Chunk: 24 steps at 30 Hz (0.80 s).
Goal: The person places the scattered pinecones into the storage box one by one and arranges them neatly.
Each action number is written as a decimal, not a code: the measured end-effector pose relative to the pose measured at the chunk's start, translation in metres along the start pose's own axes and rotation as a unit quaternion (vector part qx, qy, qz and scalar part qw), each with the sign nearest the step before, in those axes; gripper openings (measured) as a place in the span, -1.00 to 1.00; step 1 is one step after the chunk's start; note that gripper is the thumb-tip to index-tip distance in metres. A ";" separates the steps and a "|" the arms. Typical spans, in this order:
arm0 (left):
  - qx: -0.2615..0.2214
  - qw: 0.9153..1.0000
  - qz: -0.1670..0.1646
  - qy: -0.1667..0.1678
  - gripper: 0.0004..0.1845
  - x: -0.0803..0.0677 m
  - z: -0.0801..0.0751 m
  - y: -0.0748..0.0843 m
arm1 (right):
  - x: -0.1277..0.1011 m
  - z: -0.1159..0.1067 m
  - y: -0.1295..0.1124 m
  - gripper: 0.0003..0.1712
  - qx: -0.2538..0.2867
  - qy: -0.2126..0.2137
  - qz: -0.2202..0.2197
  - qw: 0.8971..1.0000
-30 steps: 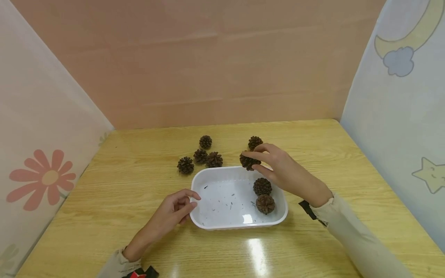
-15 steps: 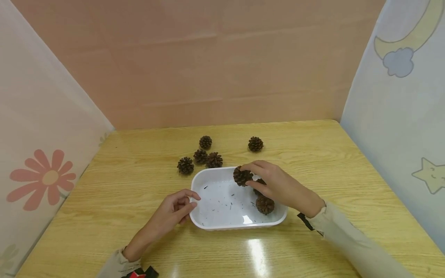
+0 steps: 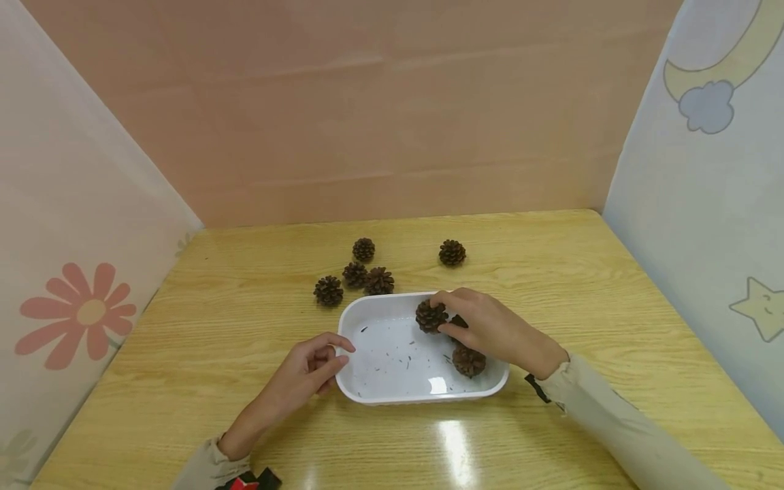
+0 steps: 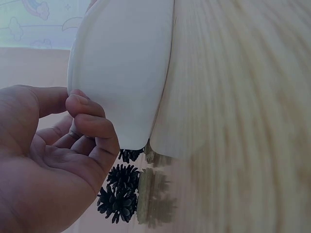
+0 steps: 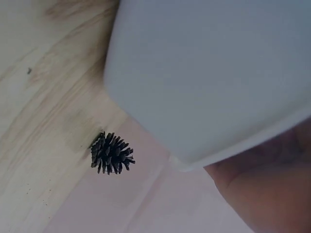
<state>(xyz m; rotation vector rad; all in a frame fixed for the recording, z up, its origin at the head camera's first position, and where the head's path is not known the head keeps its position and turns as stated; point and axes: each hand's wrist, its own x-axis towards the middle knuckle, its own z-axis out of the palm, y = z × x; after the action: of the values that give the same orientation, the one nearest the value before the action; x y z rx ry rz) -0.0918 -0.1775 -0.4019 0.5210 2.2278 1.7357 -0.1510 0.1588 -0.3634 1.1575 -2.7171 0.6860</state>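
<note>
My left hand (image 3: 301,373) pinches the left rim of a white plastic tray (image 3: 392,398) between thumb and fingers; the left wrist view shows the fingertips (image 4: 80,104) at the tray's edge. Inside the tray, near its back wall, my right hand (image 3: 490,327) holds a brown pine cone (image 3: 431,316) by thumb and fingertips. Two more cones lie in the tray's right part: a front pine cone (image 3: 469,361) and one behind it, mostly covered by the right hand. In the right wrist view the tray's outer wall (image 5: 209,73) hides the fingers and the held cone.
Several loose pine cones (image 3: 329,291) lie on the wooden table (image 3: 245,306) behind the tray's left part. One lone pine cone (image 3: 452,252) sits behind its right part. Small dark flakes dot the tray floor. Cloth walls surround the table on three sides.
The right hand has carried its pine cone from behind the tray's back rim forward and down into the tray. The left hand stays at the left rim.
</note>
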 end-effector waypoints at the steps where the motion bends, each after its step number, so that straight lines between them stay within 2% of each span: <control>1: 0.000 1.000 0.000 0.000 -0.72 0.000 0.000 0.000 | 0.000 0.001 0.001 -0.59 -0.001 -0.002 0.002 1.000; 12: -0.004 1.000 0.002 -0.002 -0.72 0.001 0.000 0.001 | 0.001 0.011 0.006 -0.56 -0.004 -0.036 0.030 0.999; 24: -0.008 1.000 -0.002 -0.001 -0.72 0.000 0.000 0.001 | -0.001 -0.002 0.004 -0.54 -0.005 -0.050 0.037 0.998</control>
<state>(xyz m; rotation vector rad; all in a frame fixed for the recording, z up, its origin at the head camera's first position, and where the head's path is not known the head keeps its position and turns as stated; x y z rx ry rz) -0.0914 -0.1771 -0.4007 0.5144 2.2108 1.7477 -0.1534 0.1628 -0.3637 1.1238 -2.8567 0.6396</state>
